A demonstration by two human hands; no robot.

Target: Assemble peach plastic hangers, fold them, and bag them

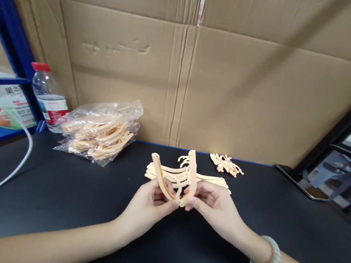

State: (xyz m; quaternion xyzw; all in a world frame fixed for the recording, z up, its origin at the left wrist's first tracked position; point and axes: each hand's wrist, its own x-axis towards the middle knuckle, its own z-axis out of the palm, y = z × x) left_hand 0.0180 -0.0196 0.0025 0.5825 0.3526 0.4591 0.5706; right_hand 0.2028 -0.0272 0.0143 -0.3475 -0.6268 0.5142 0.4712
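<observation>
Both of my hands grip one beige plastic folding hanger above the black table, its two arms angled upward in a V. My left hand pinches the left arm near the joint at the bottom. With fingers closed, my right hand holds the right arm close to that same joint. A curved hook shows between the two arms. Just behind, a stack of assembled beige hangers lies on the table, partly hidden by my hands. Small loose hooks form a pile at the back right.
A clear plastic bag of beige hanger pieces rests at the back left. Beside it stands a red-capped bottle. A white cable crosses the left side. A dark flat device lies at the right; cardboard walls the back.
</observation>
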